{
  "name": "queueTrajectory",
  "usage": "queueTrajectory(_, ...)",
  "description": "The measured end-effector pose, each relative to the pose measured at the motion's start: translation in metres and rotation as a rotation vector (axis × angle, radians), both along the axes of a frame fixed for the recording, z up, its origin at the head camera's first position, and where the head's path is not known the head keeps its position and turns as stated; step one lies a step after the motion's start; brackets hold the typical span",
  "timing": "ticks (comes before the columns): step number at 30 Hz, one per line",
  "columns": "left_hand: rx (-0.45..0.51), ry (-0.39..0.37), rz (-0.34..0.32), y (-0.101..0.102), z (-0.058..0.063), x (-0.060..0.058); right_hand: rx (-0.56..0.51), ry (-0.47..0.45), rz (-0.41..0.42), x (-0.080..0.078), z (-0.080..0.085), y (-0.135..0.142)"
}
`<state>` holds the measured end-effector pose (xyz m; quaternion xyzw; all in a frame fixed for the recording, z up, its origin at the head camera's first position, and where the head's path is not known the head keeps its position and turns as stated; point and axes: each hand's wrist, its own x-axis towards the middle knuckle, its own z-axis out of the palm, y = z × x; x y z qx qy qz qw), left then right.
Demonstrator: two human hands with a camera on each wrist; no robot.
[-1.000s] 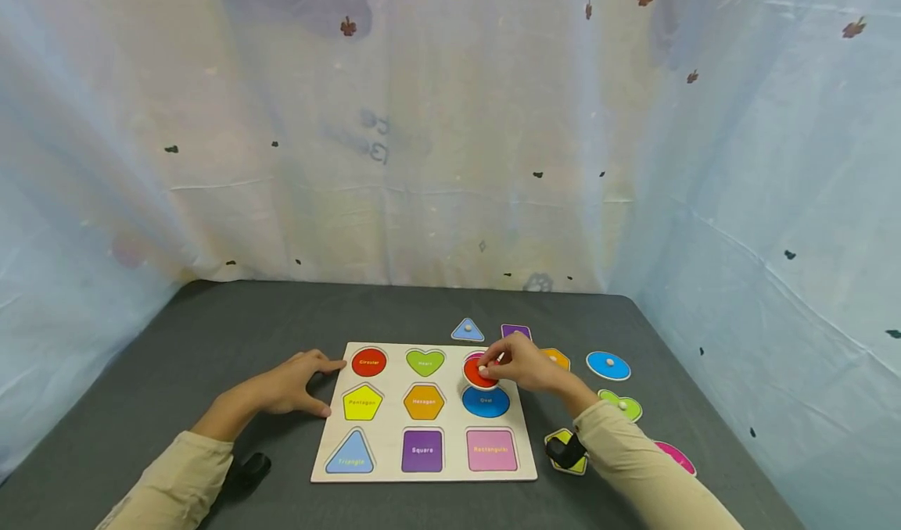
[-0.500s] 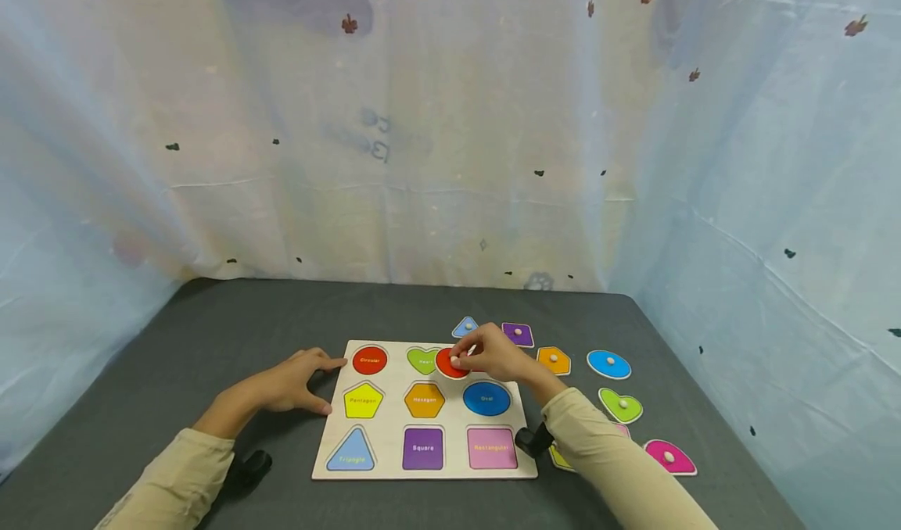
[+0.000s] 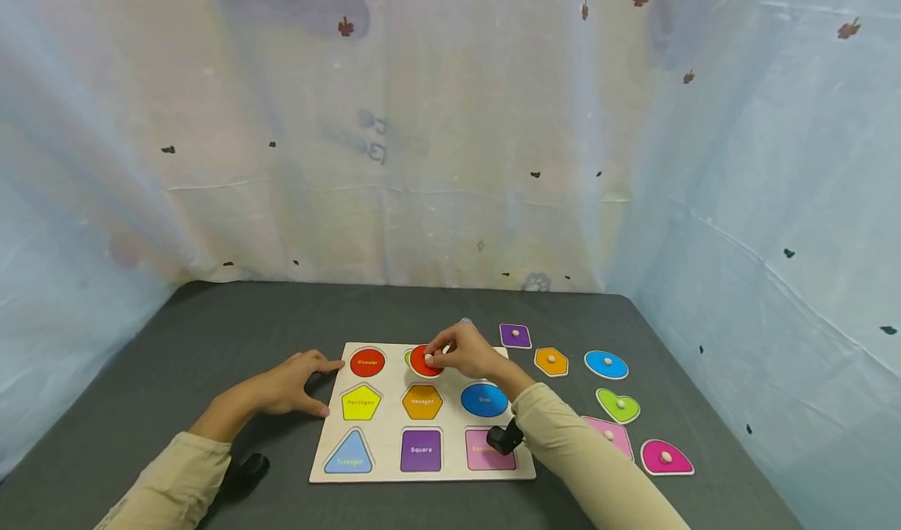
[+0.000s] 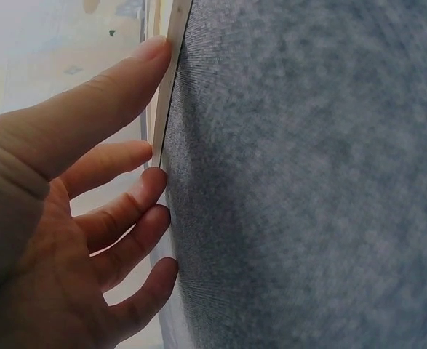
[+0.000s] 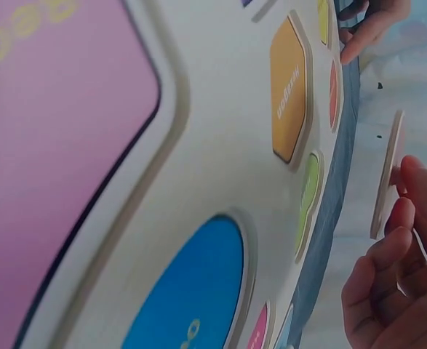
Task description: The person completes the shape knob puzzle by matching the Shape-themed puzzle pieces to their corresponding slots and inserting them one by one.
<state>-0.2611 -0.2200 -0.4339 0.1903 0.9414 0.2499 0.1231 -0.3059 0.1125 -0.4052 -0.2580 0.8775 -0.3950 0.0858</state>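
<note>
My right hand (image 3: 468, 354) pinches the small knob of a red round puzzle piece (image 3: 418, 362). The piece hangs over the green heart recess in the far row of the wooden puzzle board (image 3: 391, 401), mostly covering it. In the right wrist view the piece (image 5: 385, 182) shows edge-on, raised above the board. Left of it lies the red "Circular" recess (image 3: 367, 363). At the board's left edge, the thumb and forefinger of my left hand (image 3: 292, 388) touch the side; in the left wrist view the other fingers (image 4: 137, 218) are spread and loosely bent.
Right of the board lie knobbed pieces: a purple square (image 3: 510, 338), orange hexagon (image 3: 551, 364), blue oval (image 3: 605, 366), green heart (image 3: 614, 407), pink rectangle (image 3: 619, 436) and magenta semicircle (image 3: 662, 463). My right hand mostly hides a blue triangle. A curtain (image 3: 422, 225) stands behind the grey table (image 3: 281, 311).
My right hand has carried the red round piece leftward, from above the oval recess to the heart recess. The left hand has stayed at the board's edge.
</note>
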Motion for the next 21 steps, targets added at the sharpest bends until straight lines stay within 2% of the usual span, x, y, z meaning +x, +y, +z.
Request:
queueTrajectory(12,0.003,0.003,0.004,0.000,0.002,0.003,-0.002,0.004,0.030,-0.006,-0.006,-0.031)
queueTrajectory(21,0.003,-0.008,0.004,0.001,0.004,0.003,0.044,-0.007,-0.021,-0.011,-0.007,-0.057)
